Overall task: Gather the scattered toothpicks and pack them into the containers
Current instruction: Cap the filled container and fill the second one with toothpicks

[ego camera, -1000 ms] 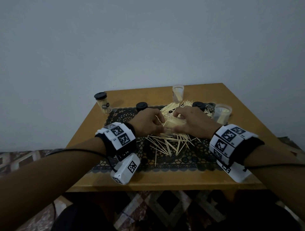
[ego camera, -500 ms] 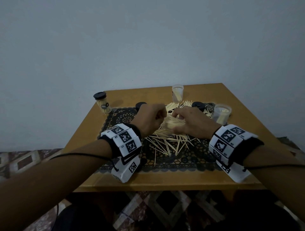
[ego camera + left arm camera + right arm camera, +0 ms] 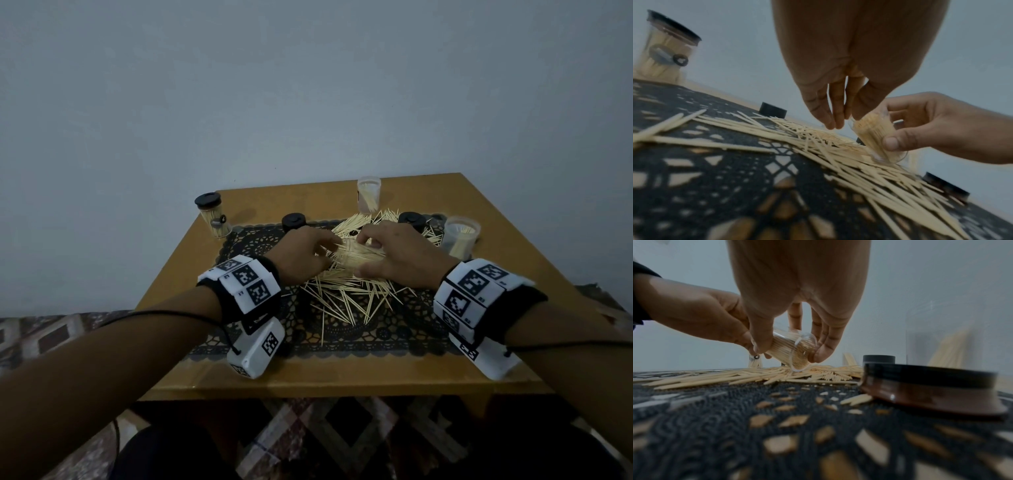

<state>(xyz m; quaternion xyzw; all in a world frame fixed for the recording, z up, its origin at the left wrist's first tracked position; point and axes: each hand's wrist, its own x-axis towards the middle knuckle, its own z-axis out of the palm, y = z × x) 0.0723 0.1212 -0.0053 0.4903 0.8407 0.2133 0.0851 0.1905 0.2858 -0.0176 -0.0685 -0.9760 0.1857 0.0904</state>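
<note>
Loose toothpicks [image 3: 346, 294] lie heaped on a black lace mat [image 3: 376, 335]. My right hand [image 3: 373, 248] grips a clear container [image 3: 356, 257] packed with toothpicks, thumb on one side and fingers [image 3: 824, 350] on the other. The container [image 3: 789, 350] is tilted, its rimmed end resting on the heap. My left hand [image 3: 322, 251] meets it from the left, and its fairly straight fingertips [image 3: 835, 123] touch the raised end of the container [image 3: 873, 134]. I see nothing else held in the left hand.
A capped, full container [image 3: 212, 219] stands at the back left of the wooden table [image 3: 191, 298]. Two open containers [image 3: 368, 193] [image 3: 459, 236] with toothpicks stand at the back and right. Two black lids [image 3: 293, 221] [image 3: 411, 219] lie on the mat's far edge.
My left hand rose and swung toward the container, then settled at its end. The right hand has stayed in place with the container.
</note>
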